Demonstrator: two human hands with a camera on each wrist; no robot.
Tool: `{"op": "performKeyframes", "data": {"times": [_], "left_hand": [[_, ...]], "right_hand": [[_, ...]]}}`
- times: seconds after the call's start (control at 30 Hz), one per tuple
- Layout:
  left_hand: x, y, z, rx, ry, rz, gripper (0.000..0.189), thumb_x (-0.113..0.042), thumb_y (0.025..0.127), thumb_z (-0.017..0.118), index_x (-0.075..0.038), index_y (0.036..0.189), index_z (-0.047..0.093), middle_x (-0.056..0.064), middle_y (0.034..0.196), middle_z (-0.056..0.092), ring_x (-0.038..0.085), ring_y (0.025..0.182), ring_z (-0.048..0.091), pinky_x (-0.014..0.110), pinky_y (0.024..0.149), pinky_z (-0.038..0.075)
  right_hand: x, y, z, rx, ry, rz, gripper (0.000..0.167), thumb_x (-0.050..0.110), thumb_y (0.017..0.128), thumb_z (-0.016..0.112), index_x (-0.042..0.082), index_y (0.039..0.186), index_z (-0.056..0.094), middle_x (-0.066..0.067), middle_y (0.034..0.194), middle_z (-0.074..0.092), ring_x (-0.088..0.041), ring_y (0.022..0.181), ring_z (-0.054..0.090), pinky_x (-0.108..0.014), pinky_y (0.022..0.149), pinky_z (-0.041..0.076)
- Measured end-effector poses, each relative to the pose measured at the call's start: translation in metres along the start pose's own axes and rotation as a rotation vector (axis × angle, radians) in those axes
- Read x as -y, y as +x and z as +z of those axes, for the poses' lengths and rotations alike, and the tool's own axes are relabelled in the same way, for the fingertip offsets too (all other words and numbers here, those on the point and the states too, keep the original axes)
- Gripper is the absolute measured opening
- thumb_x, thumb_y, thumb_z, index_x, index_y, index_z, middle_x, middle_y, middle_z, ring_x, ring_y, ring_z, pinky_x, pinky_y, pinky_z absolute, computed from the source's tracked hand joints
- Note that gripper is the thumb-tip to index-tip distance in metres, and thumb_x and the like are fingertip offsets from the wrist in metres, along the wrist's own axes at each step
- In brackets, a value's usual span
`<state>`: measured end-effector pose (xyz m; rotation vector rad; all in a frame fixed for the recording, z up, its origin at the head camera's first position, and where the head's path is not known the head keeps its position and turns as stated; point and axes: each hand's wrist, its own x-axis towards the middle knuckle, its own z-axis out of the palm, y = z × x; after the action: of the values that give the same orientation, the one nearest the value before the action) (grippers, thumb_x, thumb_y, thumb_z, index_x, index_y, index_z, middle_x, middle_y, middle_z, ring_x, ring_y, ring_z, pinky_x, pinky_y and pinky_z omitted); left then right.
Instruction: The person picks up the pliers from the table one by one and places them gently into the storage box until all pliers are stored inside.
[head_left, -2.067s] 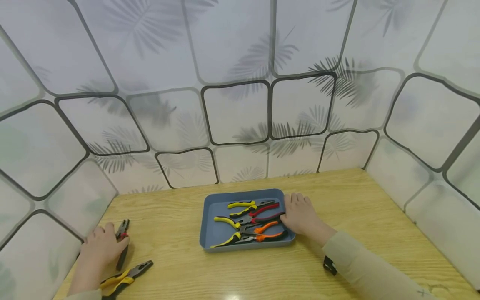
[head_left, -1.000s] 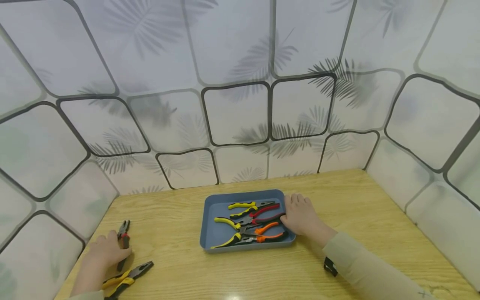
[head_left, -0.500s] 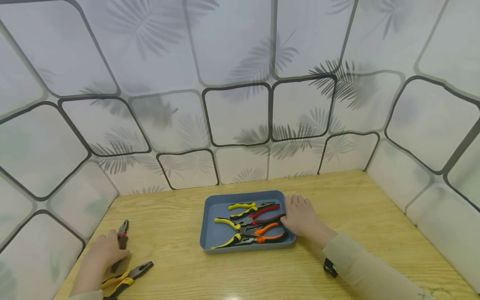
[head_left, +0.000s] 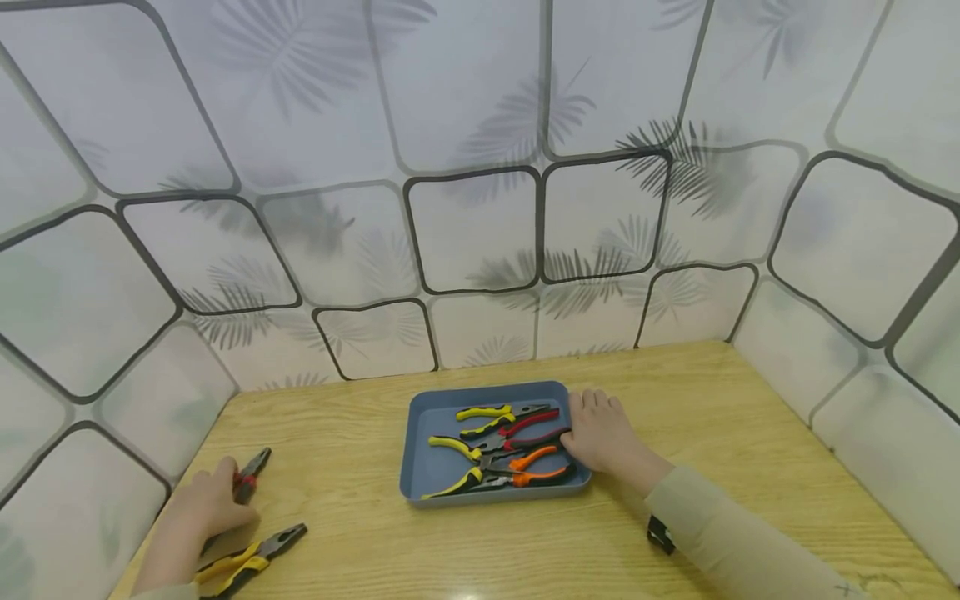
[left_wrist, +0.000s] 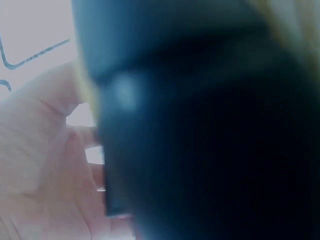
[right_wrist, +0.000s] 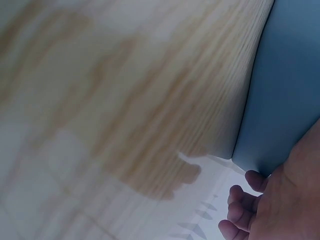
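Note:
My left hand [head_left: 202,504] holds red-and-black pliers [head_left: 253,472] at the table's left side, their jaws pointing away to the right and most of the handles hidden beneath the hand. Just nearer lie yellow-and-black pliers [head_left: 255,558]. In the left wrist view, a blurred dark shape fills much of the picture, with the palm [left_wrist: 40,170] beside it and the fingers partly behind. My right hand [head_left: 600,429] grips the right side of a blue-grey tray [head_left: 420,425], thumb over the rim. The right wrist view has curled fingers [right_wrist: 242,207] by the tray's outer wall [right_wrist: 280,90].
Inside the tray lie several pliers: small yellow-and-black ones [head_left: 483,411], dark red ones [head_left: 528,419], larger yellow-and-black ones [head_left: 457,446] and orange-and-black ones [head_left: 525,476]. A patterned covering [head_left: 480,233] rises around the wooden table [head_left: 345,467]. A small black object [head_left: 660,535] shows under the right forearm.
The red-and-black pliers have turned, their jaws swinging toward the right in my left hand. That hand has shifted slightly nearer. Right hand, tray and the other pliers stay in place.

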<state>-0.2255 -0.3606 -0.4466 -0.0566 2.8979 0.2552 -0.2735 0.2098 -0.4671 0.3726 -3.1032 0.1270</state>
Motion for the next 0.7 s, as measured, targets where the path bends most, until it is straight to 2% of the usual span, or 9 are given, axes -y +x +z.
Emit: {"op": "performKeyframes", "data": {"times": [0.1,0.2,0.47,0.7], "left_hand": [[-0.0002,0.0015,0.0,-0.022,0.0,-0.003,0.058,-0.031,0.073,0.076,0.004,0.111,0.049,0.022,0.088,0.054,0.034,0.077,0.055,0.046,0.063,0.047],[-0.0002,0.0039,-0.0008,-0.027,0.004,-0.004,0.058,-0.034,0.075,0.075,0.003,0.112,0.05,0.021,0.088,0.054,0.033,0.076,0.055,0.045,0.062,0.046],[-0.001,0.007,-0.0024,-0.034,0.034,0.019,0.061,-0.036,0.079,0.074,0.008,0.115,0.051,0.028,0.092,0.059,0.04,0.079,0.063,0.057,0.07,0.053],[0.0001,0.0103,-0.0001,-0.061,0.057,0.037,0.064,-0.038,0.08,0.073,0.009,0.117,0.051,0.03,0.094,0.059,0.043,0.081,0.064,0.058,0.071,0.053]], "right_hand": [[-0.0001,0.0001,0.0,-0.004,-0.003,0.002,0.045,0.031,0.098,0.063,-0.004,0.125,0.052,-0.025,0.114,0.057,-0.043,0.111,0.056,-0.057,0.096,0.046],[-0.0002,0.0004,-0.0004,-0.001,-0.004,0.003,0.046,0.031,0.099,0.063,-0.004,0.126,0.052,-0.024,0.114,0.057,-0.043,0.111,0.056,-0.057,0.096,0.046],[0.001,0.0002,-0.0009,0.0,-0.001,-0.002,0.048,0.032,0.1,0.063,-0.005,0.127,0.052,-0.026,0.115,0.057,-0.044,0.114,0.056,-0.058,0.098,0.046],[0.0,-0.0005,0.0008,-0.007,-0.007,-0.004,0.047,0.032,0.099,0.063,-0.005,0.127,0.052,-0.026,0.115,0.057,-0.044,0.113,0.056,-0.057,0.095,0.046]]}}
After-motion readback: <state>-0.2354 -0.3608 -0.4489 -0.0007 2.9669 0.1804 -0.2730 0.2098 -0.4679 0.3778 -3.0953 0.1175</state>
